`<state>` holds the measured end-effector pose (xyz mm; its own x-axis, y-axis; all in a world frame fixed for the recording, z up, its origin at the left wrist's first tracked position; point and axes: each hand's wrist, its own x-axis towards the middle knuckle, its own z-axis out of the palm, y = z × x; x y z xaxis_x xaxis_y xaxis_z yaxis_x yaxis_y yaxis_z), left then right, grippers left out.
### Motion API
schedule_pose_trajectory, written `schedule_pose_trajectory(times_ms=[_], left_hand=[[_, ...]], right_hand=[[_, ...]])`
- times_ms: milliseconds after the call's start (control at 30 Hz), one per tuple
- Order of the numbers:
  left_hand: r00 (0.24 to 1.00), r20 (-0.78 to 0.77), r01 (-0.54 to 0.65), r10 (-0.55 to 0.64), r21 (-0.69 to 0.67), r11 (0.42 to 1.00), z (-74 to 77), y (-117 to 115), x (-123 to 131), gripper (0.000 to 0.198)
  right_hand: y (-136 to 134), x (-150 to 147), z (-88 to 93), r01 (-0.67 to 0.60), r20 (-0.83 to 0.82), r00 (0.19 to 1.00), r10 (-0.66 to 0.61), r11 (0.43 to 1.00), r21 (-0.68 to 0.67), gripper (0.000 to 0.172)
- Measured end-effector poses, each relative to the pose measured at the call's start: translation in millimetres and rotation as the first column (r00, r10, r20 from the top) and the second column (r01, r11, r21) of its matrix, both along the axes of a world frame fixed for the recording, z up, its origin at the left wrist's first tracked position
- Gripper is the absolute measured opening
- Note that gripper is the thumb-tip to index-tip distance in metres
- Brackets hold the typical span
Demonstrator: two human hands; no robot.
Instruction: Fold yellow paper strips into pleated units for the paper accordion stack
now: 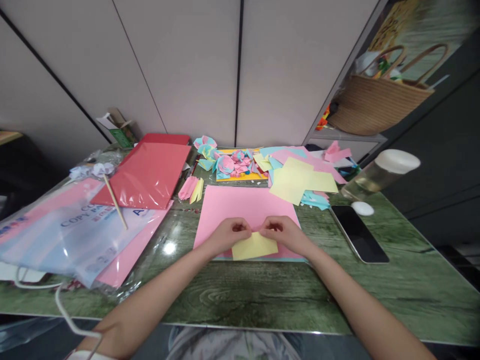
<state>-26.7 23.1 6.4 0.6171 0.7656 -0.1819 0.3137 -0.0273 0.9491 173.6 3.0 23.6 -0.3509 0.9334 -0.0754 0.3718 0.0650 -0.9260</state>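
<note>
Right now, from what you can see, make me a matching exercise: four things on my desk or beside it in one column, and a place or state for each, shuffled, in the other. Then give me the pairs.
Things
1. Phone
2. Nearest yellow paper
3. Woven bag
4. Large pink sheet

Places and states
A. Pinched by the fingers of the left hand and right hand
B. At the upper right, handles up
C. Spread flat beneath the hands
D. Lying with a dark screen facing up

Pairs: 1-D, 2-A, 3-B, 4-C

Head view, forward-down over table (232,295)
</note>
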Motion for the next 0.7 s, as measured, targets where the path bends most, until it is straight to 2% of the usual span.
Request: schedule_pose_trajectory(times_ms=[167,400,500,700], left_hand=[[0.997,0.046,-0.067,0.067,-0.004,0.998,5.2,8.1,-10.0,0.030],[0.974,0.110,-0.200,0.199,-0.009,0.980,5.5,16.6,-22.7,0.030],[0.972,0.120,-0.203,0.203,-0.013,0.979,1.4,14.0,-16.4,0.031],[0.994,0.046,-0.097,0.096,0.025,0.995,-2.8,3.7,-1.4,0.029]], right_hand=[[7.6,17.5,4.9,0.072,-0.050,0.996,-0.072,0.997,-0.004,0.025],[12.0,33.0,5.4,0.165,-0.121,0.979,-0.166,0.986,-0.021,0.021],[9.6,23.7,4.8,0.134,-0.117,0.983,-0.138,0.990,-0.042,0.022],[3.9,6.9,5.1,0.007,-0.098,0.995,-0.013,0.998,-0.057,0.020]])
